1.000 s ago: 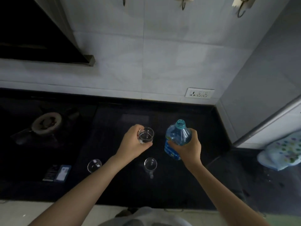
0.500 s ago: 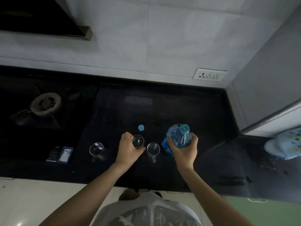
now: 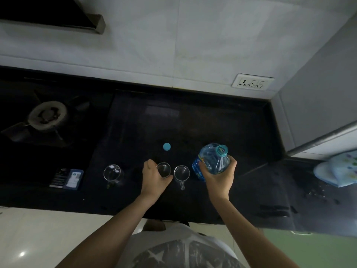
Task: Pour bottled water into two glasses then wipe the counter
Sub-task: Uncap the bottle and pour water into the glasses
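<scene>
Three clear glasses with handles stand in a row on the black counter [image 3: 222,132]. My left hand [image 3: 152,180] grips the middle glass [image 3: 163,169], which rests on the counter. A second glass [image 3: 181,173] stands just right of it, and a third glass [image 3: 113,174] further left. My right hand [image 3: 219,177] holds the uncapped blue water bottle [image 3: 213,161] upright beside the glasses. The bottle's blue cap [image 3: 166,146] lies on the counter behind the glasses.
A gas burner [image 3: 47,115] sits at the left of the counter. A small dark box [image 3: 67,178] lies near the front edge on the left. A patterned cloth [image 3: 338,169] lies at the far right. A wall socket [image 3: 252,82] is on the back wall.
My left hand lowered the middle glass from the air down onto the counter beside the right glass. The bottle stayed upright in my right hand. The view tilted downward.
</scene>
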Available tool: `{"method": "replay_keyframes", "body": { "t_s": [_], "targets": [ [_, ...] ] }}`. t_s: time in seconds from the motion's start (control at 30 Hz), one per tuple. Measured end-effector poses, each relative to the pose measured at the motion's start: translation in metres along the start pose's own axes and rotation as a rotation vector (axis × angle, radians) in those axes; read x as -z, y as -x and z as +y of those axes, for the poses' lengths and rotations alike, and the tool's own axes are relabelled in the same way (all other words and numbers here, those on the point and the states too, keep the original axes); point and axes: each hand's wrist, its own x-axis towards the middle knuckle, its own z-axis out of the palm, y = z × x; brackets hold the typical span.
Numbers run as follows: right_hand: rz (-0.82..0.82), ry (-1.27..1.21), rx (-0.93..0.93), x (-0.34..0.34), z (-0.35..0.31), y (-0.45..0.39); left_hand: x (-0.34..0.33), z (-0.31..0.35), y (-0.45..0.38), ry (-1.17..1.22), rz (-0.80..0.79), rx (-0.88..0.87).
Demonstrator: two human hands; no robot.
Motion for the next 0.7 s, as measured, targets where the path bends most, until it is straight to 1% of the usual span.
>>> {"method": "replay_keyframes", "body": {
  "t_s": [0.27,0.53,0.7],
  "targets": [
    [0.002,0.02,0.019,0.001,0.003,-0.001,-0.004,0.004,0.003,-0.01,0.016,0.019],
    [0.0,0.037,0.029,0.001,0.002,-0.001,0.007,0.002,0.0,-0.009,-0.158,0.051],
    [-0.027,0.056,0.036,0.001,0.0,-0.005,0.018,0.0,0.004,0.0,-0.183,0.015]
  ]
}}
